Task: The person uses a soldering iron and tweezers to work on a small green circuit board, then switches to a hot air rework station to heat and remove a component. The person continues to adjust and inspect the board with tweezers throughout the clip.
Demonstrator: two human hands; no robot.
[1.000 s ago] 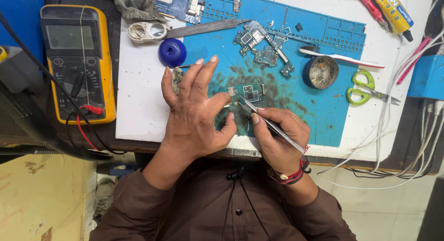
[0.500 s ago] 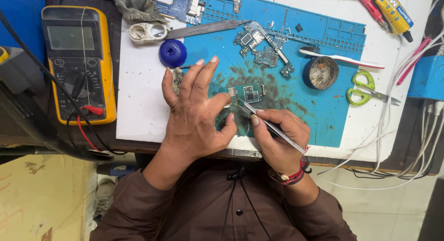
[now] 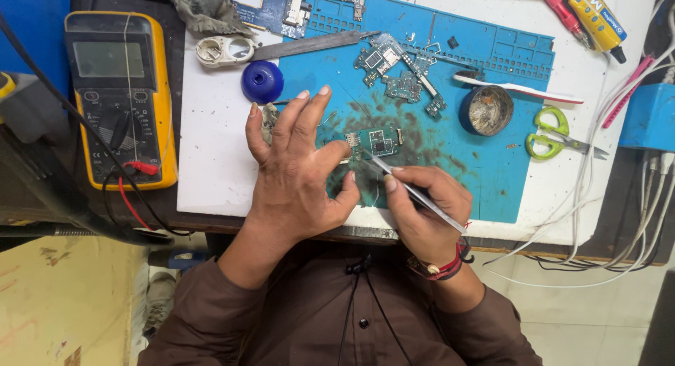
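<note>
A small green circuit board (image 3: 375, 142) lies on the blue work mat (image 3: 492, 169). My left hand (image 3: 299, 169) presses its index finger on the board's left end, the other fingers spread above it. My right hand (image 3: 422, 211) grips thin metal tweezers (image 3: 415, 192) like a pen, their tip touching the board's lower edge. More bare circuit boards (image 3: 397, 67) lie further up the mat.
A yellow multimeter (image 3: 119, 92) with red and black leads lies at the left. A blue cap (image 3: 262, 81), a metal file (image 3: 309, 45), a round flux tin (image 3: 486, 109), green scissors (image 3: 552, 135), glue tubes (image 3: 590, 14) and white cables (image 3: 633, 183) surround the mat.
</note>
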